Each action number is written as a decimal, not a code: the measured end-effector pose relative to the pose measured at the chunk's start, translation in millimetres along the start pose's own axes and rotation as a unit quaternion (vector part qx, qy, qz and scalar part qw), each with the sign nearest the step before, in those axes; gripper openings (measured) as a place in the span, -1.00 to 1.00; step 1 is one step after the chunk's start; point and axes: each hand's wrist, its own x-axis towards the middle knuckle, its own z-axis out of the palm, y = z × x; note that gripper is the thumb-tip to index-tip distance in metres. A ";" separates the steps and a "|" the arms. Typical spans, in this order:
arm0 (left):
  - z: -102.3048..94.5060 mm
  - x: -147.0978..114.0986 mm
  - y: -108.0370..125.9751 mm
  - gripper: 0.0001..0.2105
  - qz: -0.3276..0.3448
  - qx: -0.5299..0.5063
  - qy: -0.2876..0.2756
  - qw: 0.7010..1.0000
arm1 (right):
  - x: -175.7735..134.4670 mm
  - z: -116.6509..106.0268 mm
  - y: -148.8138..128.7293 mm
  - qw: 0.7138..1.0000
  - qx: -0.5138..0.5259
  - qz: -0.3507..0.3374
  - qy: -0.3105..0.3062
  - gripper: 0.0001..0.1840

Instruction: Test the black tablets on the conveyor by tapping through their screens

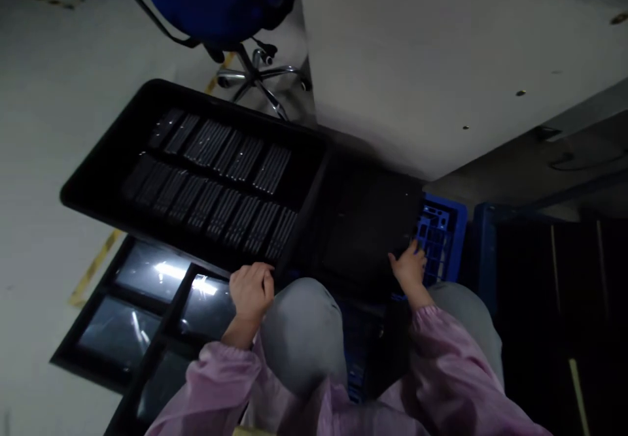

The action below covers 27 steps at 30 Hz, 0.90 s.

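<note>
1. The left hand [251, 290] is holding the near rim of the black tray [108, 143], which is lying just beyond the knees, its fingers curling over the edge
2. The right hand [410, 269] is touching the dark panel [367, 227] near the blue crate [457, 233]; whether it is gripping, I cannot tell
3. Lifting only one side could be tipping the rows of thin pieces [210, 207], as gaps are separating some groups
4. Dim light could be hiding a snag between tray and panel
</note>
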 end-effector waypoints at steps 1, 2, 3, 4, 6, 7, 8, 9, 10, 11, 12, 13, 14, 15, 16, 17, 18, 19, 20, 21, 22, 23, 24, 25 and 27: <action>8.5 -3.2 -3.0 -0.75 0.035 0.017 0.025 0.999 | 1.6 5.3 -16.2 0.999 -0.006 -0.043 -0.001 -0.40; 15.3 -5.8 -4.6 -0.74 0.058 0.026 0.050 0.997 | 3.0 13.1 -35.5 0.996 -0.009 -0.085 -0.008 -0.43; 20.1 -7.8 -5.2 -0.73 0.070 0.027 0.067 0.995 | 4.5 23.7 -57.6 0.990 -0.013 -0.137 -0.022 -0.50; 23.1 -9.1 -5.1 -0.73 0.073 0.025 0.076 0.994 | 6.5 37.5 -82.0 0.981 -0.018 -0.190 -0.042 -0.58; 25.1 -9.9 -3.8 -0.73 0.070 0.022 0.090 0.993 | 13.6 73.7 -134.3 0.923 -0.053 -0.365 -0.110 -0.69; 25.3 -9.8 -3.0 -0.74 0.070 0.022 0.096 0.993 | 18.7 94.8 -160.0 0.871 -0.101 -0.457 -0.151 -0.68; 25.4 -9.4 -2.1 -0.74 0.071 0.022 0.100 0.992 | 24.9 116.6 -184.0 0.815 -0.166 -0.521 -0.193 -0.66; 25.7 -8.9 -1.4 -0.75 0.071 0.022 0.103 0.992 | 31.9 138.0 -205.4 0.757 -0.236 -0.563 -0.232 -0.64; 26.4 -8.5 -0.8 -0.75 0.071 0.024 0.106 0.992 | 39.3 157.9 -223.4 0.733 -0.260 -0.576 -0.250 -0.65; 27.6 -8.1 -0.3 -0.75 0.071 0.026 0.107 0.991 | 46.9 175.5 -237.7 0.717 -0.279 -0.583 -0.261 -0.66; 29.0 -8.0 0.0 -0.75 0.070 0.029 0.109 0.991 | 54.5 190.6 -248.1 0.703 -0.297 -0.587 -0.271 -0.67; 30.7 -8.2 0.0 -0.75 0.069 0.033 0.109 0.991 | 61.6 203.0 -255.0 0.696 -0.307 -0.587 -0.276 -0.69; 32.6 -8.6 0.0 -0.76 0.067 0.036 0.109 0.991 | 68.1 212.7 -259.0 0.688 -0.317 -0.589 -0.282 -0.70; 34.4 -9.1 -0.1 -0.76 0.065 0.039 0.107 0.991 | 73.9 220.1 -260.7 0.679 -0.325 -0.593 -0.287 -0.70; 36.1 -9.8 -0.3 -0.76 0.062 0.040 0.105 0.992 | 79.0 225.4 -260.9 0.670 -0.331 -0.597 -0.291 -0.70; 37.6 -10.4 -0.5 -0.76 0.060 0.041 0.103 0.992 | 83.5 229.1 -260.0 0.663 -0.334 -0.602 -0.294 -0.69; 39.0 -11.0 -0.7 -0.77 0.057 0.040 0.100 0.993 | 87.7 231.3 -258.6 0.657 -0.337 -0.606 -0.297 -0.67; 40.2 -11.5 -0.9 -0.77 0.055 0.038 0.099 0.993 | 91.6 232.4 -256.9 0.652 -0.340 -0.609 -0.299 -0.65; 41.1 -11.7 -1.0 -0.77 0.053 0.035 0.097 0.993 | 95.3 232.6 -255.1 0.648 -0.343 -0.610 -0.300 -0.64; 41.9 -11.7 -1.1 -0.77 0.051 0.031 0.096 0.994 | 99.0 232.3 -253.3 0.646 -0.346 -0.610 -0.302 -0.62; 42.6 -11.5 -1.1 -0.77 0.050 0.027 0.094 0.994 | 102.3 231.6 -251.8 0.645 -0.349 -0.609 -0.303 -0.62; 43.0 -11.1 -1.1 -0.78 0.050 0.022 0.093 0.994 | 105.3 230.8 -250.9 0.644 -0.351 -0.607 -0.305 -0.62; 43.4 -10.6 -1.0 -0.79 0.049 0.017 0.091 0.994 | 107.8 229.9 -251.0 0.643 -0.351 -0.607 -0.308 -0.64; 43.6 -9.8 -0.7 -0.79 0.048 0.012 0.090 0.995 | 109.6 228.8 -252.4 0.641 -0.349 -0.608 -0.312 -0.65; 43.4 -7.9 0.1 -0.80 0.046 0.003 0.086 0.995 | 111.1 225.0 -260.4 0.633 -0.338 -0.616 -0.326 -0.67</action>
